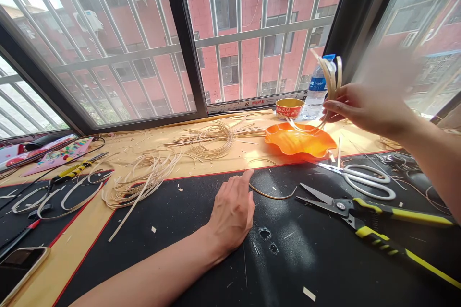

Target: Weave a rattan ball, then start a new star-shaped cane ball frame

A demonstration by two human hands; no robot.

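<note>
Right hand [367, 110] pinches coiled pale strips [330, 79] above orange dish [297, 145]; loose grip could let coil spring apart; drooping strips could snag dish; left hand [232, 208] on black mat [288, 278], fingers bent, whether pinching cannot tell; thin strip [271, 195] beside open shears [340, 206] risks nick

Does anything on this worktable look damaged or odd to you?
Yes: two dark, ragged-edged holes mark the black mat, just right of the person's left hand; they look like damage. Small pale flat scraps litter it too, and the yellow-and-black metal shears lie with blades open.
</note>
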